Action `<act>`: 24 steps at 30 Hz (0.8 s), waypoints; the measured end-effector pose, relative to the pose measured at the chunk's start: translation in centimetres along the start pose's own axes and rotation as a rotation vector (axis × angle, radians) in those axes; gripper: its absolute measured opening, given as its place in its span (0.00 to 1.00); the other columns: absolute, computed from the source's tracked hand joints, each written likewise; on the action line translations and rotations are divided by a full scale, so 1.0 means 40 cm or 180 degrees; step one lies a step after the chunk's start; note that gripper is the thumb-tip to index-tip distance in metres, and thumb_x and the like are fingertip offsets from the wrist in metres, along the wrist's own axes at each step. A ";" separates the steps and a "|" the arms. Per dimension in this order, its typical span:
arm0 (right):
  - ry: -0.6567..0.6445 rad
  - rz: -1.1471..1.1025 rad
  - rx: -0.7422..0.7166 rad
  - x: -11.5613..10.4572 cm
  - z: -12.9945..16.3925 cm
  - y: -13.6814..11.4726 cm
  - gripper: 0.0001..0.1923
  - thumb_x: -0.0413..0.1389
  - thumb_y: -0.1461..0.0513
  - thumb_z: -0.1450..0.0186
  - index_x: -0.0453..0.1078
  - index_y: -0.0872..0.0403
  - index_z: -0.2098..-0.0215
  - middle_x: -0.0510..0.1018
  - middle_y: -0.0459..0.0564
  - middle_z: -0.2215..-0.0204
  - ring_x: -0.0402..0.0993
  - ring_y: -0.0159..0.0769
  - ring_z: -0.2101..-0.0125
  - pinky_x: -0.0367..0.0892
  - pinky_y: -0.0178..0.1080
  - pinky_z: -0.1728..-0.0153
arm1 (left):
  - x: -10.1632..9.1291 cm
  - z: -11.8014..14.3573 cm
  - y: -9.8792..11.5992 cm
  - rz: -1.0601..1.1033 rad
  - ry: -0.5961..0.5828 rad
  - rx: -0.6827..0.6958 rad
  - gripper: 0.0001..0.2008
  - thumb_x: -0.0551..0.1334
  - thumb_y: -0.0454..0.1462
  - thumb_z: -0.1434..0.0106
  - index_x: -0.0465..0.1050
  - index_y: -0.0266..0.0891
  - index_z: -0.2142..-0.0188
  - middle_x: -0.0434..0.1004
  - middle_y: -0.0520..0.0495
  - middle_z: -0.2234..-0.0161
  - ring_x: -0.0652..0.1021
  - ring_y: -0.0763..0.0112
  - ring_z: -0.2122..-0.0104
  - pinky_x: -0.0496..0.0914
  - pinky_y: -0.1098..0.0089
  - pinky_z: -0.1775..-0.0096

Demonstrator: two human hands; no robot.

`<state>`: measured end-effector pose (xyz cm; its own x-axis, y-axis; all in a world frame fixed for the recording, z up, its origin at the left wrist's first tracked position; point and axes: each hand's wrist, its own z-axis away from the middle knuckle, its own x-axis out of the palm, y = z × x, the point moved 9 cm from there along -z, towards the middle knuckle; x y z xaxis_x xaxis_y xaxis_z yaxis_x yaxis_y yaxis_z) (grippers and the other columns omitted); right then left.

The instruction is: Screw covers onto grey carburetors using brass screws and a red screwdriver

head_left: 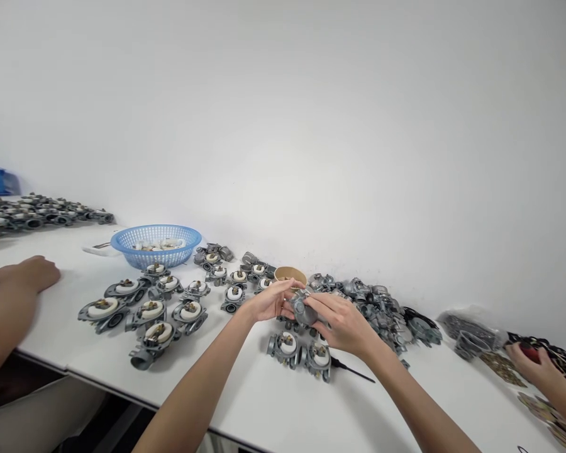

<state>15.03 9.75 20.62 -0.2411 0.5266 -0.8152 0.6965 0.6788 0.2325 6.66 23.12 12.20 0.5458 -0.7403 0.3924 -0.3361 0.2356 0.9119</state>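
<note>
A grey metal carburetor is held up above the table between my two hands, its rounded bowl side showing. My left hand grips it from the left, thumb and fingers curled around its edge. From the right, my right hand closes over it with the fingers on the bowl. Just below lie two open carburetors, one beside the other, each with a white float facing up. A thin black pointed thing lies next to them. Behind my hands stands a tan round container, its contents mostly hidden.
Open carburetors spread out at left, before a blue basket holding white parts. Grey metal parts are heaped at right. Co-workers' hands show at far left and far right, the latter holding something red. The wall stands behind.
</note>
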 end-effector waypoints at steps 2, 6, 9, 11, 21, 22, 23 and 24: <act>-0.0046 -0.0164 0.0138 -0.009 0.006 0.002 0.22 0.56 0.68 0.33 0.71 0.53 0.41 0.82 0.60 0.49 0.80 0.51 0.49 0.76 0.52 0.48 | -0.030 -0.004 0.001 -0.0099 0.0282 0.0021 0.24 0.69 0.56 0.36 0.78 0.38 0.54 0.82 0.44 0.68 0.81 0.67 0.75 0.76 0.68 0.70; -0.0278 -0.0659 0.1247 -0.018 0.032 0.058 0.21 0.63 0.60 0.36 0.73 0.49 0.44 0.81 0.57 0.51 0.80 0.49 0.54 0.75 0.48 0.52 | -0.112 -0.004 0.026 -0.0292 0.0964 0.0306 0.24 0.69 0.57 0.38 0.76 0.39 0.58 0.79 0.49 0.72 0.81 0.69 0.75 0.72 0.72 0.71; -0.0783 -0.0822 0.1991 0.007 0.071 0.097 0.22 0.68 0.55 0.42 0.77 0.48 0.51 0.82 0.53 0.57 0.77 0.47 0.61 0.74 0.44 0.61 | -0.142 -0.003 0.042 -0.0427 0.1235 0.0465 0.26 0.67 0.59 0.38 0.75 0.39 0.60 0.77 0.52 0.74 0.79 0.70 0.77 0.69 0.73 0.74; -0.1055 -0.0944 0.2126 0.028 0.090 0.104 0.21 0.69 0.55 0.46 0.78 0.48 0.54 0.82 0.52 0.60 0.76 0.47 0.63 0.71 0.42 0.65 | -0.143 -0.004 0.046 -0.0520 0.1290 0.0504 0.28 0.65 0.62 0.38 0.75 0.39 0.61 0.77 0.51 0.75 0.78 0.70 0.78 0.68 0.72 0.75; -0.1491 -0.1215 0.2361 0.082 0.146 0.096 0.21 0.67 0.51 0.44 0.78 0.48 0.54 0.81 0.52 0.60 0.75 0.47 0.60 0.69 0.40 0.62 | -0.144 -0.013 0.048 -0.1253 0.1473 0.0728 0.31 0.59 0.63 0.36 0.77 0.37 0.63 0.75 0.52 0.80 0.66 0.75 0.87 0.58 0.72 0.80; -0.1493 -0.1225 0.2401 0.085 0.153 0.096 0.21 0.67 0.51 0.43 0.78 0.47 0.53 0.81 0.52 0.59 0.75 0.48 0.58 0.70 0.41 0.60 | -0.149 -0.014 0.050 -0.1331 0.1521 0.0759 0.31 0.58 0.63 0.35 0.77 0.37 0.63 0.75 0.52 0.80 0.65 0.75 0.87 0.58 0.72 0.80; -0.1487 -0.1244 0.2434 0.089 0.161 0.097 0.22 0.68 0.51 0.43 0.77 0.47 0.52 0.81 0.52 0.58 0.75 0.49 0.57 0.71 0.42 0.58 | -0.154 -0.014 0.052 -0.1412 0.1575 0.0790 0.30 0.57 0.62 0.34 0.77 0.37 0.64 0.74 0.52 0.80 0.65 0.75 0.87 0.58 0.71 0.80; -0.1479 -0.1277 0.2457 0.094 0.169 0.096 0.23 0.68 0.51 0.44 0.77 0.46 0.51 0.81 0.52 0.58 0.75 0.49 0.56 0.71 0.43 0.57 | -0.158 -0.013 0.054 -0.1501 0.1638 0.0820 0.30 0.56 0.62 0.34 0.78 0.37 0.64 0.74 0.52 0.81 0.64 0.75 0.87 0.58 0.71 0.79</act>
<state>21.35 10.90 14.86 -0.3816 -0.0354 -0.9237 0.9108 0.1558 -0.3823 2.89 28.63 11.74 0.9459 -0.3231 0.0308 -0.1121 -0.2361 0.9652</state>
